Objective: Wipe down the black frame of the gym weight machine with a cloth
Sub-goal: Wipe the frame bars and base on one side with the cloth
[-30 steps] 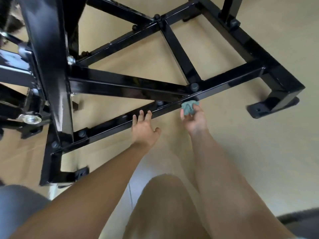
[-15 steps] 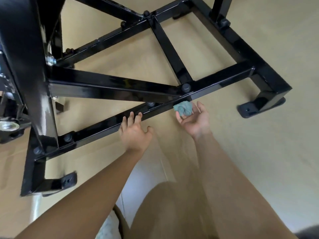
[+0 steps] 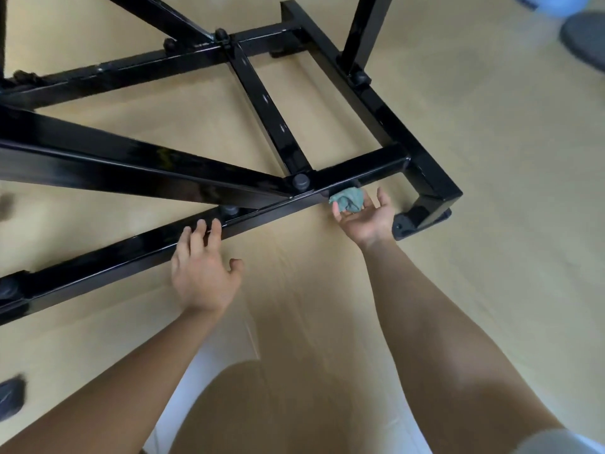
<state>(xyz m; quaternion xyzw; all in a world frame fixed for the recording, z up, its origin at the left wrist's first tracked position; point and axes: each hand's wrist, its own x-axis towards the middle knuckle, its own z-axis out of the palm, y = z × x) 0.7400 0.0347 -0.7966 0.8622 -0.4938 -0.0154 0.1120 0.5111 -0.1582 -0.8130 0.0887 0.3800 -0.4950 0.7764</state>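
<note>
The glossy black frame (image 3: 268,126) of the weight machine spreads low over the floor, with bars crossing at a bolted joint in the middle. A small crumpled teal cloth (image 3: 348,199) rests in the upturned fingers of my right hand (image 3: 363,217), pressed against the lower side of the near bar just right of the joint. My left hand (image 3: 203,270) is flat with spread fingers, its fingertips on the top of the same near bar further left.
The floor is pale beige wood. A black frame foot (image 3: 422,221) sits right of my right hand. A dark round object (image 3: 586,34) lies at the top right. My knee shows at the bottom centre. A small dark item (image 3: 11,396) lies at the lower left.
My right hand has slid the cloth rightward along the near bar, past the bolted joint, and turned palm-up. The view has swung right. My left hand stays on the bar.
</note>
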